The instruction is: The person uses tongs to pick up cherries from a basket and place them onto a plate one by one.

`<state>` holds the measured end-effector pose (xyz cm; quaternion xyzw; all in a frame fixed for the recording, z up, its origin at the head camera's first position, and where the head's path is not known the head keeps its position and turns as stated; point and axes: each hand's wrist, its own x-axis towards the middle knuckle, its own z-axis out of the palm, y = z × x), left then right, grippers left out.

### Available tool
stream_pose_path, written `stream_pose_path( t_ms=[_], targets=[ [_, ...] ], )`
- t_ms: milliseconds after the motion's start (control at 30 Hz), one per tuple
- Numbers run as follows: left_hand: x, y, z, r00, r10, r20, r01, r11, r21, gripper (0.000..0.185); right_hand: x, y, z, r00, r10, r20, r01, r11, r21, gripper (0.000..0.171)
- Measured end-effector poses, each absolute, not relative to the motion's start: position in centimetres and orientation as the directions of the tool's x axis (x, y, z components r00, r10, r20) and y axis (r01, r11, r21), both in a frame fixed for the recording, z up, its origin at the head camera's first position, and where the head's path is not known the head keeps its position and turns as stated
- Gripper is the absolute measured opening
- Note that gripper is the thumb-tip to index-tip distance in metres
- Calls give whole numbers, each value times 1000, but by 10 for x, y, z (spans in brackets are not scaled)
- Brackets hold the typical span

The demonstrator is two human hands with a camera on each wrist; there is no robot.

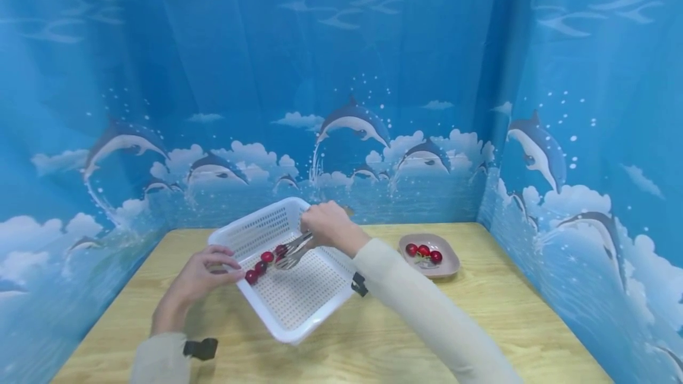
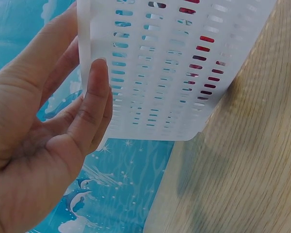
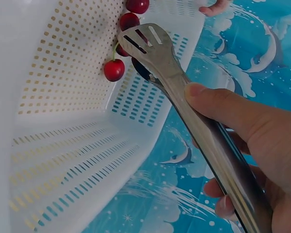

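My left hand [image 1: 198, 277] grips the left rim of a white perforated plastic basket [image 1: 319, 320]; in the left wrist view, fingers press its slotted outer wall [image 2: 150, 73]. Inside, along the left side, lie several dark red cherries [image 1: 260, 267], one with a green stem in the right wrist view. My right hand [image 1: 332, 227] holds metal tongs [image 3: 184, 99] over the basket. The slotted heads of the tongs reach down beside the cherries and partly cover some of them. Whether the tongs pinch a cherry I cannot tell.
A small pinkish-beige dish [image 1: 452, 261] with 3 red cherries [image 1: 423, 250] stands on the wooden table [image 1: 496, 295], to the right of the basket. Blue curtains [image 1: 416, 46] printed with dolphins enclose the back and sides.
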<state>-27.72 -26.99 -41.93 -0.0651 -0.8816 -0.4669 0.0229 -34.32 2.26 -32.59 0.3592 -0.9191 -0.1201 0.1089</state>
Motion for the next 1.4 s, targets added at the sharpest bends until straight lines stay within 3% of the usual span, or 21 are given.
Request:
stream_pose_path(
  t_ms=[500,867,1400],
  targets=[
    [-278,-271,-416,-992,95,85,124,565,816,37,-335,45,-311,-731,-669,137,-634,739,227,33],
    [-279,-271,-418,-987,107,116,156,546,823,33,-330,63,-315,-726,-667,166,-624,741,250,32],
    [-278,-273,-419,-991,96,96,134,576,807,36,-320,100,-311,-673,-694,258,-640,720,268,24]
  ],
)
